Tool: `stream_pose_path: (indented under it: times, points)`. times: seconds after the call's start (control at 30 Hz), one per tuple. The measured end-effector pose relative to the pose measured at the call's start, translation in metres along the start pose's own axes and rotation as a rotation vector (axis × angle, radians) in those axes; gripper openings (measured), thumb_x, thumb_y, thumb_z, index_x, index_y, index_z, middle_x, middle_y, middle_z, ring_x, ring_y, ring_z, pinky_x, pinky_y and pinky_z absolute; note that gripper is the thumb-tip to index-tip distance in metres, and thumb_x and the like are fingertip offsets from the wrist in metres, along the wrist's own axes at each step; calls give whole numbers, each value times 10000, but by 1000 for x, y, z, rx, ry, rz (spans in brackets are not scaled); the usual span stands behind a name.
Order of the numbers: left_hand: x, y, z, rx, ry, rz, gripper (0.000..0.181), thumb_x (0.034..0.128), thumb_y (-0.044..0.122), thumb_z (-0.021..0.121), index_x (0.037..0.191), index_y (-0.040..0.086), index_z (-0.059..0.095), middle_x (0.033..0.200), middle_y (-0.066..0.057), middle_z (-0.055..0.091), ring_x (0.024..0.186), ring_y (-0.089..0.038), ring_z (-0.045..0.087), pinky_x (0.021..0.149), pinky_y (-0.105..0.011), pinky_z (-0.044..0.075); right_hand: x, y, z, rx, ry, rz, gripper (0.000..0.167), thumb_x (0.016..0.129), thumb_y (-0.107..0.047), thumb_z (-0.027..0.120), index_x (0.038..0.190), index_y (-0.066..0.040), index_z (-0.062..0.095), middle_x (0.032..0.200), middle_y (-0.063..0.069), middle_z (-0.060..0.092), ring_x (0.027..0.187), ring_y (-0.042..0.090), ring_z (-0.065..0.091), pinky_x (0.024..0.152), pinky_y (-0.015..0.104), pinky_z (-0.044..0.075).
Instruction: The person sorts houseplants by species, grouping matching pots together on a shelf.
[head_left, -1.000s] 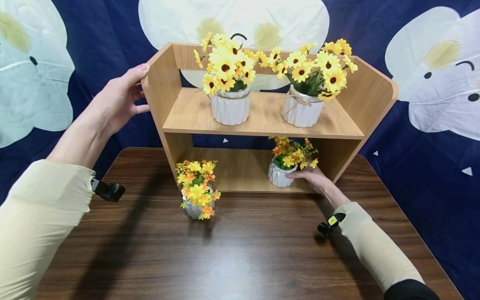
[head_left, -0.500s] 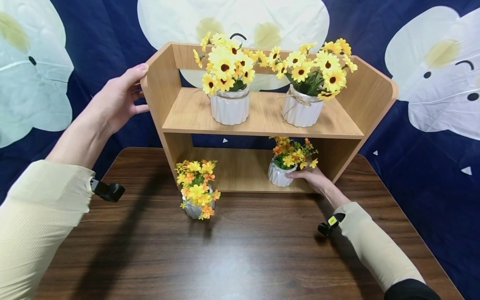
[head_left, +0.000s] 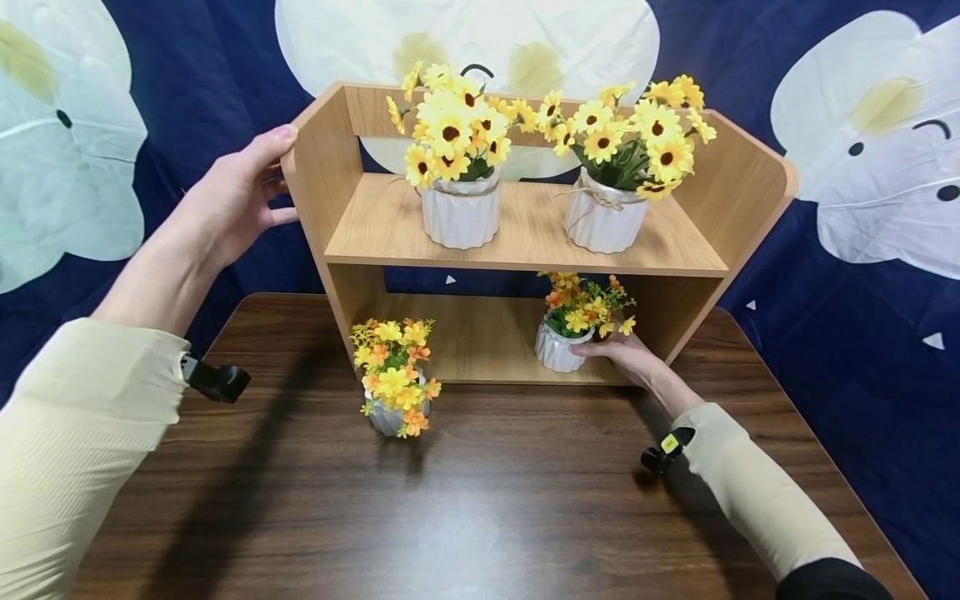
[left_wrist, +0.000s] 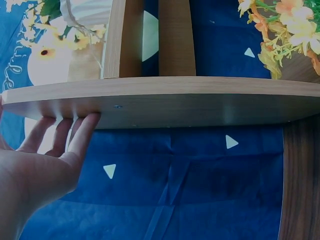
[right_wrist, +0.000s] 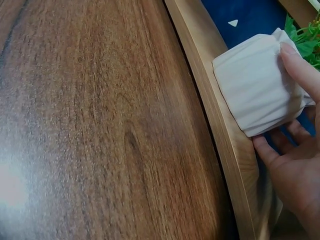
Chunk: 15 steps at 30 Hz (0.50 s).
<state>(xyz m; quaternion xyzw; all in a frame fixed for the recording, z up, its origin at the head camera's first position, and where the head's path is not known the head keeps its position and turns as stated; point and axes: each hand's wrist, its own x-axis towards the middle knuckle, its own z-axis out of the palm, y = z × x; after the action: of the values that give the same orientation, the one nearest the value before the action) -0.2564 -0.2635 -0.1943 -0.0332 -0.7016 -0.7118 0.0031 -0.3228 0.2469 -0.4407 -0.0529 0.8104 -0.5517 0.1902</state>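
Note:
A light wooden two-tier shelf (head_left: pixel 525 266) stands on the dark table. At its upper left, my left hand (head_left: pixel 236 204) holds the side panel (left_wrist: pixel 165 107), thumb on the front edge and fingertips against the outer face. My right hand (head_left: pixel 622 357) grips a small white flowerpot (head_left: pixel 557 350) on the lower tier, towards the right. In the right wrist view, the thumb lies along the pot (right_wrist: pixel 262 82) near its rim, with fingers around the far side partly hidden. Orange and yellow flowers (head_left: pixel 581 312) fill this pot.
Two white pots with yellow daisies, one left (head_left: pixel 461 212) and one right (head_left: pixel 606 218), stand on the upper tier. Another pot of orange-yellow flowers (head_left: pixel 393 379) is at the shelf's lower front left. A blue patterned cloth (head_left: pixel 720 83) hangs behind the table (head_left: pixel 465 500).
The right wrist has shifted very slightly to the right while the hand stays on the flowerpot. Left hand, shelf and pots look the same.

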Motion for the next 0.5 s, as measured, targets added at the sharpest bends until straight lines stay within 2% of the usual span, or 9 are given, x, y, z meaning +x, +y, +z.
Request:
stream_pose_path:
  times: [0.13, 0.3, 0.5]
  points:
    - [1, -1, 0, -6, 3, -2, 643, 976, 548, 620, 1549, 352, 404, 1626, 72, 265, 1501, -231, 225, 1288, -477, 231, -2, -1, 0, -13, 0, 7, 640, 850, -331, 843, 1374, -63, 590, 1412, 27, 580, 1479, 226, 368, 1287, 469, 193]
    - [1, -1, 0, -9, 4, -5, 638, 977, 546, 620, 1548, 356, 408, 1634, 74, 260, 1502, -231, 225, 1254, -448, 289, -1, 1, 0, 11, -6, -33, 658, 853, -293, 844, 1407, -90, 553, 1338, -51, 604, 1445, 205, 395, 1279, 451, 201]
    - [1, -1, -1, -7, 0, -1, 628, 979, 541, 620, 1544, 359, 414, 1651, 74, 253, 1502, -234, 225, 1158, -390, 388, -1, 1, -1, 33, -31, -120, 722, 858, -238, 844, 1468, -156, 467, 1391, -50, 571, 1417, 150, 413, 1274, 437, 207]
